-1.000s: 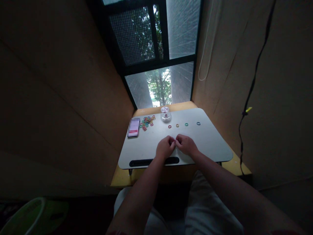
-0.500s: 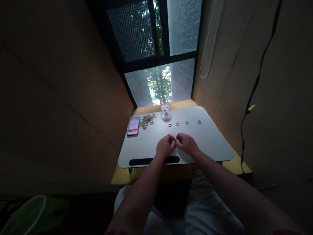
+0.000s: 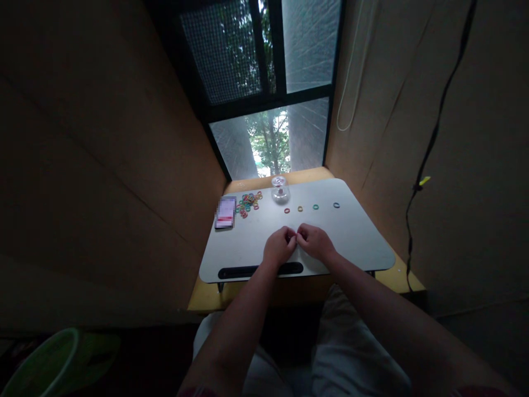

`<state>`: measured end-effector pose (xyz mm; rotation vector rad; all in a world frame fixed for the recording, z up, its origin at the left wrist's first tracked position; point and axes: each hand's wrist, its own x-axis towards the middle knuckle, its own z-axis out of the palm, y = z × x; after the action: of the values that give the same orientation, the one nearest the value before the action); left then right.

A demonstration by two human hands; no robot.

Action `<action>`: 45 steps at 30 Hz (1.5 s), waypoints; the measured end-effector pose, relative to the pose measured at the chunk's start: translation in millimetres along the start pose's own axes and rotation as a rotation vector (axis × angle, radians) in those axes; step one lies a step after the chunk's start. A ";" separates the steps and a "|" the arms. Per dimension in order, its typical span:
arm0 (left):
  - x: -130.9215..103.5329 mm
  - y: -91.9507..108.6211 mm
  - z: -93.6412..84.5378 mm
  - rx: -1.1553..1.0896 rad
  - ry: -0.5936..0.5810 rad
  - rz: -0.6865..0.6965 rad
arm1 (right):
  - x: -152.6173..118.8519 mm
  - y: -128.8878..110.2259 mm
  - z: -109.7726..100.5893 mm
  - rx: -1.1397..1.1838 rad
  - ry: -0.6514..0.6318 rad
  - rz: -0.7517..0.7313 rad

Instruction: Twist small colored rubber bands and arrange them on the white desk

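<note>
My left hand (image 3: 281, 246) and my right hand (image 3: 314, 241) meet fingertip to fingertip above the white lap table (image 3: 239, 248). Both are closed in a pinch. A hint of red shows between the fingers, but what they hold is too small and hidden to name. Beyond them lie small coloured bands in a spaced row: a red band (image 3: 286, 210), a yellow band (image 3: 300, 209), a green band (image 3: 316, 207) and a blue band (image 3: 336, 205). A loose pile of mixed bands (image 3: 248, 203) lies at the back left.
A clear round container (image 3: 280, 194) stands at the table's back edge. Left of the pile is a phone (image 3: 225, 213) with a lit screen. A black slot (image 3: 237, 272) runs along the front edge. Walls flank the table, and a green bin (image 3: 61, 358) is low at left.
Both hands stay nearly in place, still pinched together. The bands, container and phone have not moved; the view has shifted very slightly.
</note>
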<state>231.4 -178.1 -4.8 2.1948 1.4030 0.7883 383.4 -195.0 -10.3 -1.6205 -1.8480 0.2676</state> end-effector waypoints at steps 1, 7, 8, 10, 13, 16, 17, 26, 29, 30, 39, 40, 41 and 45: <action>-0.1 -0.3 0.3 0.001 0.002 0.002 | -0.2 0.2 0.3 0.000 0.003 -0.004; -0.4 -2.3 2.0 -0.003 0.026 0.025 | -0.4 1.2 1.6 0.002 0.011 -0.017; -0.4 -2.5 2.1 -0.003 0.028 0.027 | -0.4 1.3 1.7 0.001 0.010 -0.015; -0.4 -2.4 2.0 0.003 0.030 0.027 | -0.3 1.4 1.7 -0.003 0.008 -0.014; 0.1 -2.0 1.7 0.010 0.023 0.014 | -0.1 1.2 1.2 -0.016 0.010 -0.016; 0.5 -2.1 1.7 0.011 0.017 0.008 | -0.1 1.0 0.8 -0.021 0.013 -0.020; 0.5 -2.3 1.8 0.012 0.018 0.010 | -0.2 0.9 0.7 -0.020 0.015 -0.020; -0.4 -2.2 1.4 0.005 0.021 0.020 | -1.2 0.0 -0.2 -0.009 0.011 -0.012; -0.2 -1.9 1.3 0.012 0.020 0.014 | -1.2 0.5 0.0 -0.010 0.013 -0.014; -0.1 -1.9 1.3 0.013 0.021 0.017 | -1.2 0.8 0.2 -0.008 0.013 -0.015; 0.0 -0.9 0.4 0.021 0.018 0.020 | -0.4 1.3 1.4 -0.009 0.009 -0.005; -0.1 -0.5 0.1 0.025 0.017 0.014 | -0.4 1.2 1.4 -0.009 0.006 -0.004; -0.1 -0.1 -0.1 0.029 0.015 0.010 | -0.4 1.1 1.3 -0.009 0.003 -0.003; -0.2 1.4 -1.2 0.029 0.004 0.005 | -0.4 0.7 0.4 -0.010 0.005 -0.003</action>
<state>231.5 -178.8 -3.0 2.2204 1.4202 0.7795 383.7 -195.1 -11.1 -1.6231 -1.8504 0.2532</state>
